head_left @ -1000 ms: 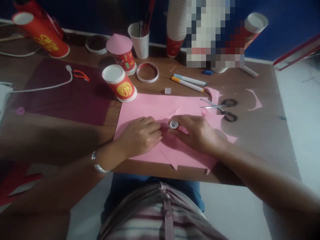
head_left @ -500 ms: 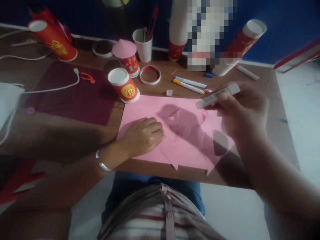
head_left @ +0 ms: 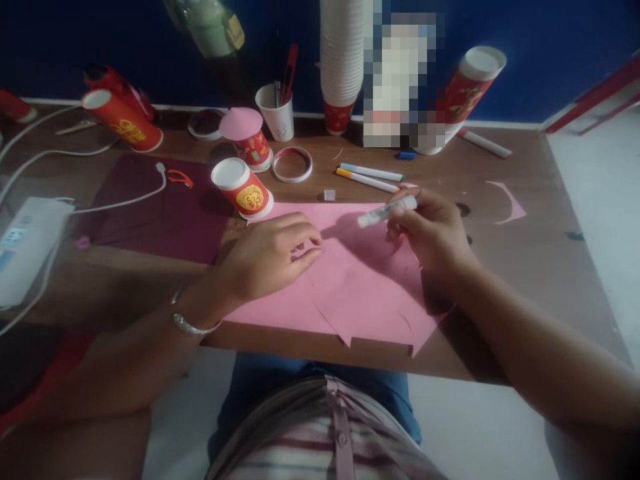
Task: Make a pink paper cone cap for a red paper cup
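A pink paper sheet (head_left: 360, 293) lies on the brown table (head_left: 525, 267) in front of me. My right hand (head_left: 430, 233) is closed on a white marker-like stick (head_left: 385, 211), held level above the sheet's far edge with its tip pointing left. My left hand (head_left: 265, 257) hovers over the sheet's left part, fingers curled and pinched together; whether it holds a bit of the paper I cannot tell. A bracelet sits on my left wrist.
Upside-down red paper cups (head_left: 243, 189), one with a pink cone lid (head_left: 245, 137), stand beyond the sheet. A cup ring (head_left: 293, 164), two markers (head_left: 370, 177), a small eraser (head_left: 329, 195), a pen cup (head_left: 277, 112), a cup stack (head_left: 343, 60), dark maroon paper (head_left: 160, 213), a power strip (head_left: 27, 243).
My right hand lifted the white stick off the pink sheet, swung it out right, then brought it back toward the middle. My left hand rose slightly off the paper. The view tilted up.
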Demonstrator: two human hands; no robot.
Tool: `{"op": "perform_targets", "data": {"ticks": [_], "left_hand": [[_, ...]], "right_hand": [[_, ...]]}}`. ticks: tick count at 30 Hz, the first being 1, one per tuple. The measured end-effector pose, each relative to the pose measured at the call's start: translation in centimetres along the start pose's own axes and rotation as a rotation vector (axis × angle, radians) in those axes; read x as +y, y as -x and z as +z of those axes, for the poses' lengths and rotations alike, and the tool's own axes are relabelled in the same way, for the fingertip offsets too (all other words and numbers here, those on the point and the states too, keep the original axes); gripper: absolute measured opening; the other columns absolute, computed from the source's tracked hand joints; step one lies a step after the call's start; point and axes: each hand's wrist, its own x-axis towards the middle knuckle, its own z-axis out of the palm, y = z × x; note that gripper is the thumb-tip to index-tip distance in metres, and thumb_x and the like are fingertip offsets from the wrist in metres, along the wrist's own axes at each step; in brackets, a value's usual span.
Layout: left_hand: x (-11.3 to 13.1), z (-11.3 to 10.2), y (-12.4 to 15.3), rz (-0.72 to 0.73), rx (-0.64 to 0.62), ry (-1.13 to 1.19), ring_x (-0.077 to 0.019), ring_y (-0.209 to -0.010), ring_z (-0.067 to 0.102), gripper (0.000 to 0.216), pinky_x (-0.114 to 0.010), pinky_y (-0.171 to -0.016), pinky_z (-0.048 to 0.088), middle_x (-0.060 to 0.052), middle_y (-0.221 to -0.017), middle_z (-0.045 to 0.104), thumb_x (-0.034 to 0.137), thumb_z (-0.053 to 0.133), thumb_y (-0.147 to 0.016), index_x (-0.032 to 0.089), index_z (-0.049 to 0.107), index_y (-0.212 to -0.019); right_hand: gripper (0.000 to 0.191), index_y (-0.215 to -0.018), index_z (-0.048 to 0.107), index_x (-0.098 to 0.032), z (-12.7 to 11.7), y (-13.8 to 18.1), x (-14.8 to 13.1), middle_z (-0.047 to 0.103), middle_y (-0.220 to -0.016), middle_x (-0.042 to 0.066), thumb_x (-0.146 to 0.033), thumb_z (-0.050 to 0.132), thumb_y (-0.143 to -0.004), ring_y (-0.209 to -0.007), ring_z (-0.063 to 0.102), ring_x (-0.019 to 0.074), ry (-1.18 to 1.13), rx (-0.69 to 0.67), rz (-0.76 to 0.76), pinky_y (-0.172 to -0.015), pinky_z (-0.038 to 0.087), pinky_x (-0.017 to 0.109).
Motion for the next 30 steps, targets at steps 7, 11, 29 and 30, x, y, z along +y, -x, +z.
{"op": "perform_targets", "data": {"ticks": [7,11,29,30], "left_hand": [[-0.1,1.9,1.6,0.385,-0.015,-0.167,-0.0179,-0.087,0.072,0.013,-0.034,-0.079,0.057,-0.001,-0.093,0.081,0.017,0.064,-0.098,0.02,0.075,-0.091],[-0.4,2.4,2.5,0.378,-0.027,-0.193,-0.0185,-0.085,0.07,0.018,-0.034,-0.076,0.055,-0.002,-0.087,0.078,0.017,0.064,-0.098,0.02,0.074,-0.083],[-0.4,3.0,2.7,0.307,0.016,-0.106,-0.0188,-0.087,0.072,0.014,-0.035,-0.08,0.058,-0.003,-0.092,0.081,0.019,0.065,-0.099,0.018,0.075,-0.089],[-0.3,3.0,2.6,0.296,0.002,-0.101,-0.0184,-0.087,0.072,0.015,-0.035,-0.081,0.058,-0.003,-0.092,0.081,0.02,0.064,-0.099,0.018,0.075,-0.089]], "right_hand": [[0.026,-0.097,0.075,-0.02,2.5,2.5,-1.8,0.073,-0.094,0.007,-0.046,0.077,-0.093,-0.079,0.067,0.0175,0.569,-0.249,-0.281,-0.065,0.057,0.029],[0.021,-0.101,0.072,-0.018,3.7,2.7,-1.5,0.074,-0.093,0.008,-0.039,0.068,-0.101,-0.077,0.067,0.017,0.71,-0.381,-0.379,-0.069,0.055,0.029],[0.008,-0.093,0.071,-0.023,2.1,2.7,-1.9,0.077,-0.091,0.007,-0.03,0.071,-0.096,-0.076,0.07,0.0215,0.893,-0.256,-0.43,-0.067,0.054,0.035],[0.008,-0.093,0.071,-0.025,1.8,2.6,-1.9,0.076,-0.092,0.006,-0.033,0.073,-0.096,-0.077,0.07,0.0214,0.772,-0.184,-0.383,-0.068,0.056,0.035]]}}
